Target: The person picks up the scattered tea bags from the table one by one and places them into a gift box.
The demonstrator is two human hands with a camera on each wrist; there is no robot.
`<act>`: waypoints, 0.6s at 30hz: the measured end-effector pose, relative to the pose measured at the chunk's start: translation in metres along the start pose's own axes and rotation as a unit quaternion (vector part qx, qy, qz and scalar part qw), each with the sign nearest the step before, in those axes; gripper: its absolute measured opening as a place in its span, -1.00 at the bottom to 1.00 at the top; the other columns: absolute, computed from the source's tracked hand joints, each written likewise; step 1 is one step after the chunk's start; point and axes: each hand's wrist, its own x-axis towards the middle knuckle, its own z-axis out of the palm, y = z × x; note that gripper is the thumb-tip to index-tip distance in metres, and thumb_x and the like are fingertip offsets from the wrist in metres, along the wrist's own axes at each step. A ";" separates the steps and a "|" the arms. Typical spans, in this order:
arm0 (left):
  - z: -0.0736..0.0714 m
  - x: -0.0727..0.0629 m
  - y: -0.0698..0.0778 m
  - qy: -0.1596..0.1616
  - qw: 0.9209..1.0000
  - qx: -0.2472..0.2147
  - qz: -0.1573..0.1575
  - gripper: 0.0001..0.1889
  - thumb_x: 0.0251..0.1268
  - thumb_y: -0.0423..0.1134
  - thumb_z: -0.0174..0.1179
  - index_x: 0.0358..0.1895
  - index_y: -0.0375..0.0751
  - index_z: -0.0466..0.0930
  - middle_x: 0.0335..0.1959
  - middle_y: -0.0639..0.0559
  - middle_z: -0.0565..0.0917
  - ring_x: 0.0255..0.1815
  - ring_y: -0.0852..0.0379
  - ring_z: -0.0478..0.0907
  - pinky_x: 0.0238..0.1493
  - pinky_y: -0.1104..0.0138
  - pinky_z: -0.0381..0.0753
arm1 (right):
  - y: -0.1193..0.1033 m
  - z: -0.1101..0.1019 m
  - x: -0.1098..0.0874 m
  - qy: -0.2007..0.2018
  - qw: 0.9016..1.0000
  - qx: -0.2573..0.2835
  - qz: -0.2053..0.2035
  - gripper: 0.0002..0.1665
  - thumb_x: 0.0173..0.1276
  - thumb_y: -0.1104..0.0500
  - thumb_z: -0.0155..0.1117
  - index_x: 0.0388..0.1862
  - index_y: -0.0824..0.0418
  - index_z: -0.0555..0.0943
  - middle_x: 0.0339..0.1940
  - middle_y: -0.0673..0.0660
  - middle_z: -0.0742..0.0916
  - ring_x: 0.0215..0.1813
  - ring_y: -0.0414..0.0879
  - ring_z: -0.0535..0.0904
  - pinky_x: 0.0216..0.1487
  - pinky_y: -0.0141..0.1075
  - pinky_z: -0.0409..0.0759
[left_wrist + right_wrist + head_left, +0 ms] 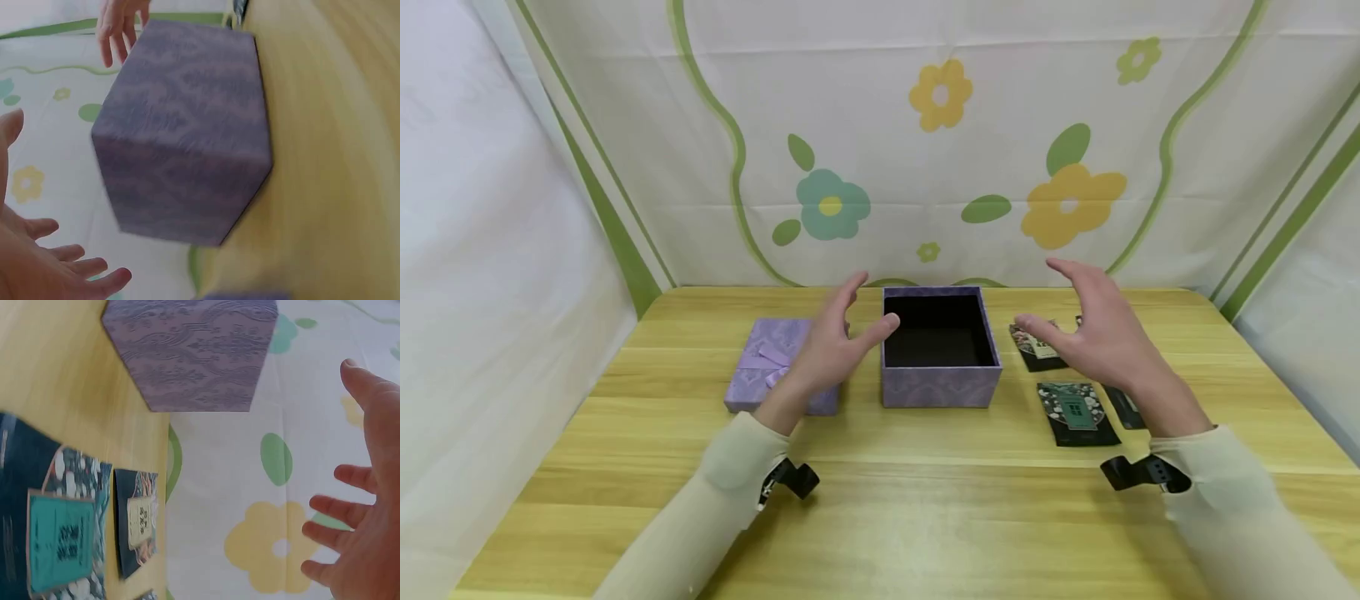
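Box (938,387), purple-patterned and black inside, stands mouth up near the middle of the table's far edge, and from where I stand I can see a hand raised on either side of it. The left hand (838,346) is spread wide, thumb well away from the fingers, holding nothing; it hangs above the purple lid (756,346), which lies toward the left edge of the table (895,517) with its ribbon bow (775,377) upward. The right hand (1101,329) is just as wide and also holds nothing, hovering over some dark packets toward the right edge. One packet with a teal label (1078,414) lies nearer the front edge than the packet with a cream label (1033,343); another packet (1126,408) is partly hidden by the wrist. Flowered white cloth (887,167) hangs behind the far edge.
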 end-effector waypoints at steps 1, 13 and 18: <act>0.003 0.000 -0.002 0.000 1.000 -0.026 -0.005 -0.10 0.49 0.21 0.24 0.75 0.18 0.01 0.77 0.08 0.08 0.77 -0.10 0.06 0.66 -0.20 0.22 | 0.001 0.000 -0.001 0.001 1.000 0.016 0.005 0.11 0.46 -0.30 0.38 0.78 0.03 0.09 0.73 0.31 0.27 0.70 0.40 0.12 0.54 0.46 0.15; 0.029 -0.003 -0.014 -0.046 0.988 -0.129 -0.064 -0.04 0.43 0.13 0.38 0.75 0.32 -0.02 0.77 0.21 0.00 0.79 -0.01 0.04 0.69 -0.11 0.22 | 0.023 0.002 -0.009 0.056 0.988 0.140 0.034 -0.10 0.58 -0.10 0.32 0.75 0.03 0.18 0.65 0.27 0.42 0.65 0.30 0.25 0.61 0.38 0.14; 0.029 -0.005 -0.015 -0.061 0.989 -0.119 -0.070 -0.02 0.42 0.13 0.39 0.75 0.35 -0.05 0.78 0.21 -0.03 0.78 -0.03 0.05 0.69 -0.11 0.22 | 0.030 0.000 -0.012 0.065 0.984 0.156 0.053 -0.15 0.59 -0.12 0.30 0.72 0.02 0.23 0.61 0.25 0.45 0.61 0.23 0.30 0.61 0.32 0.19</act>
